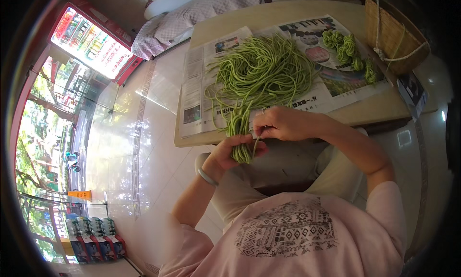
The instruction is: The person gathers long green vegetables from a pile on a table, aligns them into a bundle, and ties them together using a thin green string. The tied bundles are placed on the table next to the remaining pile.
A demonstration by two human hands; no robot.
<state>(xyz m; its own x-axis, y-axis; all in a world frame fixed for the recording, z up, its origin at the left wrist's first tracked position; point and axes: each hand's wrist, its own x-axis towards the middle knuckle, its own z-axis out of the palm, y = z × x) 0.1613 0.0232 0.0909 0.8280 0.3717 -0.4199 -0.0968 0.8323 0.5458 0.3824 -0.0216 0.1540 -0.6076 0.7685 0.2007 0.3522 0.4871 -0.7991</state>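
Note:
My left hand [228,151] is closed around a folded bundle of long green beans [240,149] at the near edge of the table. Beside it, my right hand [277,124], with a ring on one finger, pinches the end of a single bean [256,144] close to the bundle. Past both hands, a large loose heap of long beans [266,68] lies on newspaper [196,79]. Several knotted bean bundles [347,48] rest on the newspaper at the upper right.
A woven basket [390,35] with a rope handle stands at the table's [212,23] right end. Quilted cloth [201,16] lies beyond the far edge. A lit drinks cooler [92,43] is at the upper left, and stacked packs [95,241] sit at the lower left.

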